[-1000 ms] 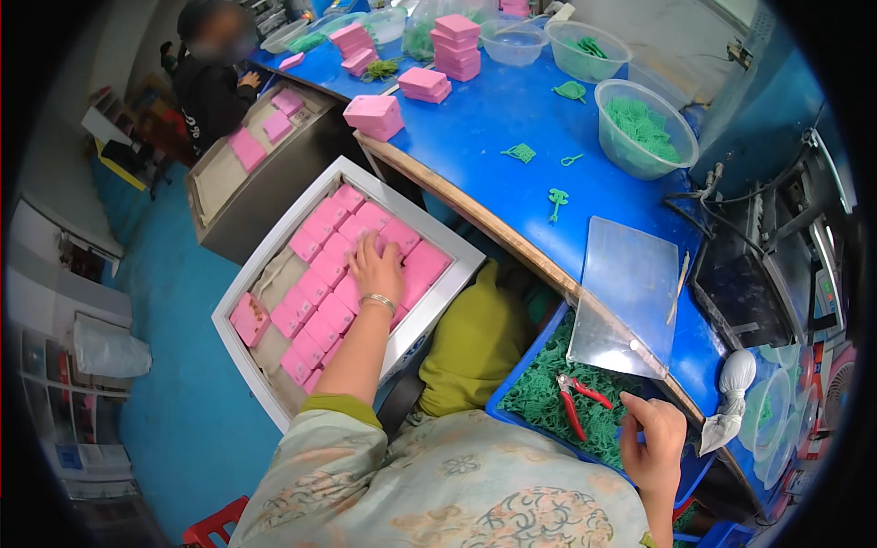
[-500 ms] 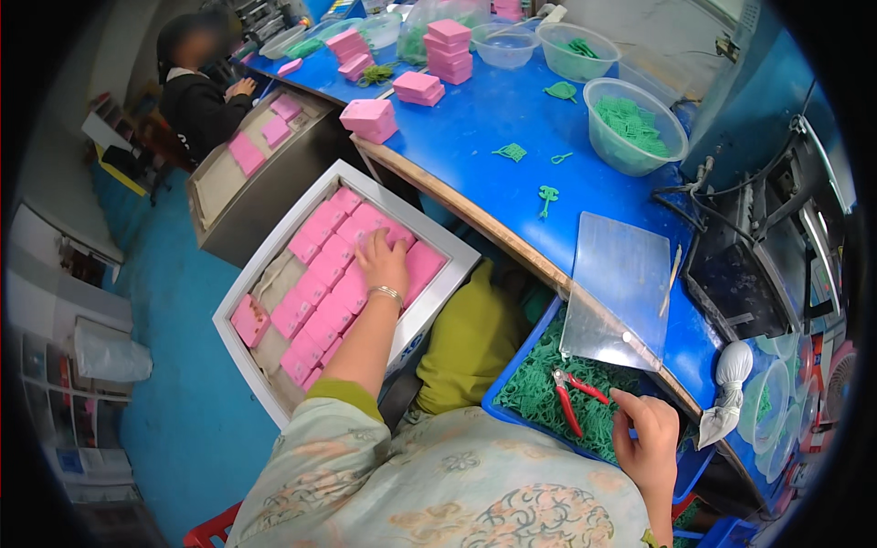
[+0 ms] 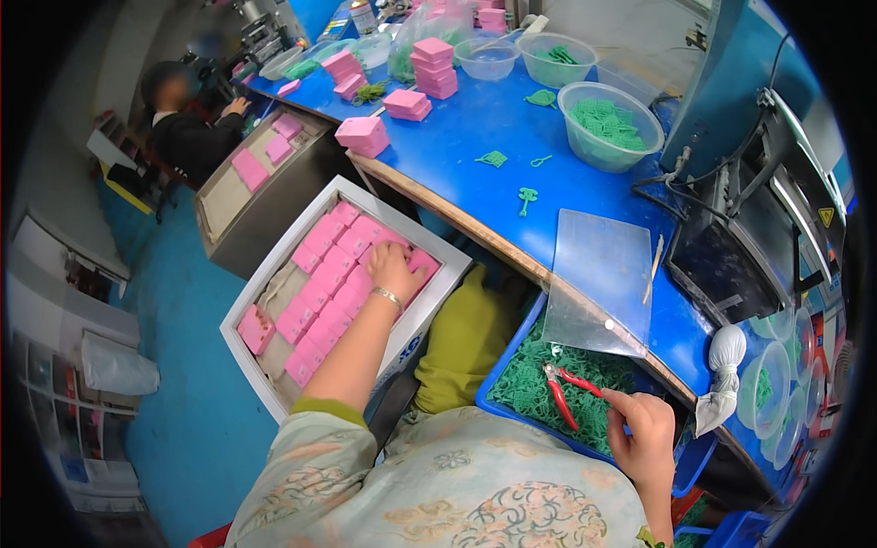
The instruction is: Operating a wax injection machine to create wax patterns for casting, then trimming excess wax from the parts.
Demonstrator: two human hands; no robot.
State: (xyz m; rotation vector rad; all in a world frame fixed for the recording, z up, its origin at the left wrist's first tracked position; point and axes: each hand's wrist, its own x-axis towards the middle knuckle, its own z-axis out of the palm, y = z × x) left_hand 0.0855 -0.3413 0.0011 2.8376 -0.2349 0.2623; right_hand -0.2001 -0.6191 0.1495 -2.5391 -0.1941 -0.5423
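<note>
My left hand point(image 3: 393, 274) is inside a white-rimmed box point(image 3: 239, 340), its fingers bent and closed around a pink block point(image 3: 422, 263) near the right side. Rows of similar pink blocks point(image 3: 315, 297) lie flat there, and one with brownish marks point(image 3: 256, 329) sits apart at the left. On the right, my right hand point(image 3: 644, 429) has its fingertips at the handle end of red-handled cutting nippers point(image 3: 564, 395); the fingers appear closed on it. The nippers' jaws are spread over green openwork pieces point(image 3: 525, 379) that fill a blue bin point(image 3: 484, 393).
A blue table point(image 3: 475, 201) with a wooden edge carries stacked pink blocks point(image 3: 434, 68), tubs of green pieces point(image 3: 607, 128) and loose green shapes point(image 3: 527, 199). A clear sheet point(image 3: 598, 274) overhangs the bin. Black equipment point(image 3: 731, 242) stands right. Another person point(image 3: 178, 123) sits far left.
My left hand's fingers have drawn in from a more spread pose over the pink blocks. The right hand and nippers keep about the same relation. The whole view has shifted slightly.
</note>
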